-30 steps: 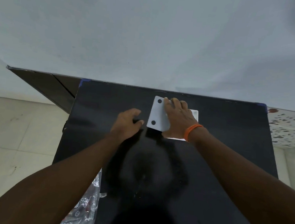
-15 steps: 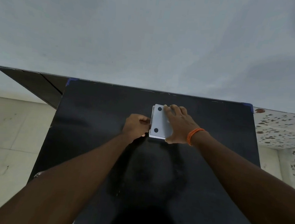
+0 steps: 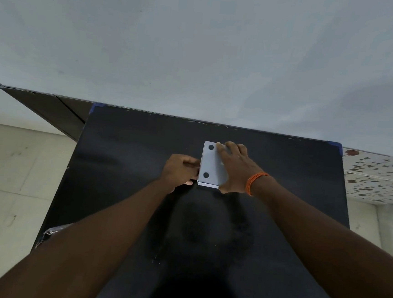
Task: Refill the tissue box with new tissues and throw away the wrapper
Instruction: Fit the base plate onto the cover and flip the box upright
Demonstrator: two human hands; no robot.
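A crumpled clear plastic wrapper (image 3: 51, 232) poked out at the black tabletop's (image 3: 120, 189) left edge. My left hand (image 3: 181, 171), open a second earlier, had curled against the flat white two-dotted tissue box (image 3: 210, 165), now closed flush under my flat right hand (image 3: 233, 167): refilling seemed finished, wrapper remaining. Pale wall, tiled floor.

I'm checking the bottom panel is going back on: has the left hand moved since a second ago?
Yes. The left hand has closed in rightward across the black table and now touches the left edge of the white tissue box.
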